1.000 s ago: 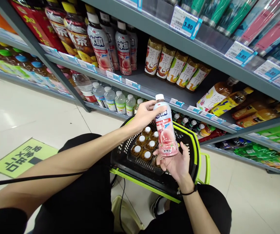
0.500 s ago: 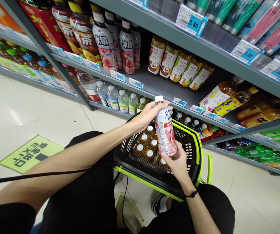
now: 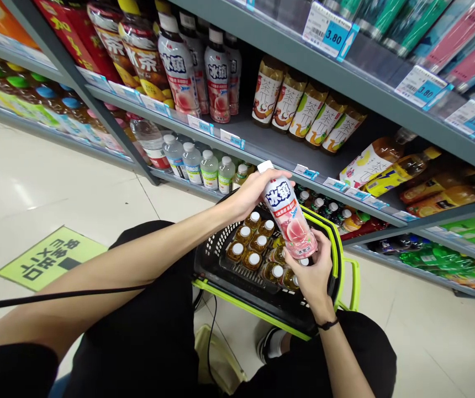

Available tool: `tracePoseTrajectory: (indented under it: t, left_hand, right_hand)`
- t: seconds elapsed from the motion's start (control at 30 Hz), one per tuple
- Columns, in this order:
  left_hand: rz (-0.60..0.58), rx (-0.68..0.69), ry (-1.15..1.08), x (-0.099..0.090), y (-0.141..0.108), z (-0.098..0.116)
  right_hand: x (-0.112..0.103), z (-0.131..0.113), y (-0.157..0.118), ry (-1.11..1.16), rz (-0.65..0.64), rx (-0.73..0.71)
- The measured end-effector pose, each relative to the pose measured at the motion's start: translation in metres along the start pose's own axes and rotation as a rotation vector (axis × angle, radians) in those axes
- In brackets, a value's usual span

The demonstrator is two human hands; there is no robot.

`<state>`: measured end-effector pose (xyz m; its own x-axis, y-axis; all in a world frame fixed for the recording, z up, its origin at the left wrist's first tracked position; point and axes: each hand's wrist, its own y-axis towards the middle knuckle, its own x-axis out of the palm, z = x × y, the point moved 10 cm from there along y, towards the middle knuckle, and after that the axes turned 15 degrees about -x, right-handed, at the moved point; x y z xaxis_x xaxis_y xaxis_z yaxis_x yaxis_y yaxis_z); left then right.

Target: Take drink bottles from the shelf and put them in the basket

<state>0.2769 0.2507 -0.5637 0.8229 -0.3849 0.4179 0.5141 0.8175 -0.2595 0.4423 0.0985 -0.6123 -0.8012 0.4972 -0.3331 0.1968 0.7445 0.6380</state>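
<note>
A peach drink bottle (image 3: 290, 218) with a white cap is held tilted above the basket, its front label facing up. Around its neck end closes my left hand (image 3: 254, 190). My right hand (image 3: 315, 268) grips the bottle's base. Below, the black basket (image 3: 210, 265) with a lime-green rim holds several small white-capped bottles (image 3: 244, 241) of amber drink. Similar peach bottles (image 3: 217, 80) stand upright on the shelf ahead, left of a row of tea bottles (image 3: 286, 105).
The grey shelf edge (image 3: 262, 153) with price tags runs just beyond the basket. More bottles (image 3: 208, 170) fill the lower shelf. A green floor sign (image 3: 51, 257) lies at left. My knees flank the basket, and a shoe (image 3: 268, 345) shows below it.
The bottle has been turned so that its peach picture and large lettering face me. Its base and my right hand have shifted to the right, tilting it more.
</note>
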Motion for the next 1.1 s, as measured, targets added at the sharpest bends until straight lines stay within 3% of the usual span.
tracePoseTrajectory:
  t: [0.3,0.4,0.67,0.87,1.1]
  left_hand:
    - [-0.031,0.000,-0.003,0.001,0.005,-0.005]
    - [-0.046,0.009,-0.001,0.003,0.005,-0.005]
    - [-0.067,0.056,-0.007,0.005,0.000,0.004]
    - [-0.108,0.072,0.019,0.006,-0.002,0.005]
    - [-0.142,0.080,0.008,0.010,-0.005,0.007]
  right_hand:
    - [-0.015,-0.038,0.008,-0.291,0.014,-0.424]
    - [-0.016,-0.038,0.008,-0.318,0.003,-0.458]
    - [-0.009,-0.018,0.003,-0.183,0.003,-0.223]
    - [0.002,-0.002,-0.001,0.005,-0.044,0.003]
    - [0.014,0.010,-0.007,0.264,-0.040,0.160]
